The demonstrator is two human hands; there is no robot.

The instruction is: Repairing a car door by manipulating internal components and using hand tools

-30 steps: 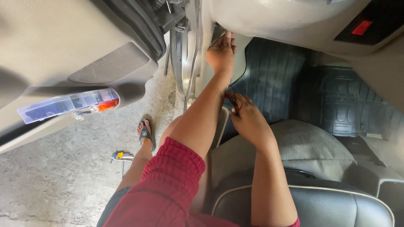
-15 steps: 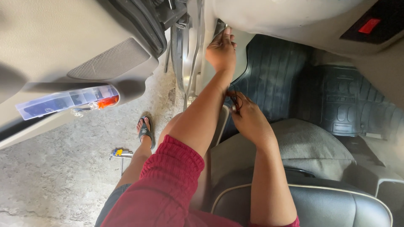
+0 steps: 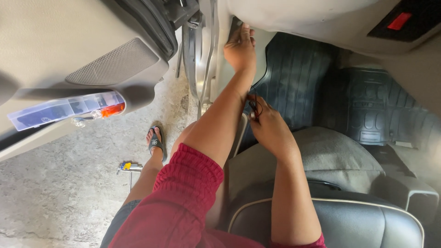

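A: Wire (image 3: 255, 100), thin and dark, runs from the right hand (image 3: 271, 131) up toward the left hand (image 3: 240, 48). Where does it sit exactly?

B: It shows between the two hands, beside the left wrist, in front of the black floor mat (image 3: 294, 78). The right hand's fingers are curled and pinched on the lower end of the wire. Something small and pale shows at those fingertips, too small to tell what it is.

A: And the left hand?

B: It reaches further away, up under the edge of the grey dashboard panel (image 3: 294, 18). Its fingertips are tucked behind the panel, so whether it grips anything there cannot be told. The back of the hand faces the camera, and the fingers look bent.

A: What lies around the hands?

B: Below the right hand is the grey seat cushion (image 3: 330, 156), and nearer the person the black seat edge with pale piping (image 3: 358, 220). Left of the left hand stands the metal door frame (image 3: 204, 59), and further left the open car door (image 3: 69, 50) with its round speaker grille (image 3: 112, 62). In the door pocket lies a clear plastic box (image 3: 64, 110).

A: Anything on the ground?

B: Left of both arms, on the concrete floor (image 3: 59, 183), the person's foot in a black sandal (image 3: 155, 141), and just beside it a small metal tool with a yellow part (image 3: 127, 167). Both arms come out of dark red sleeves (image 3: 183, 193).
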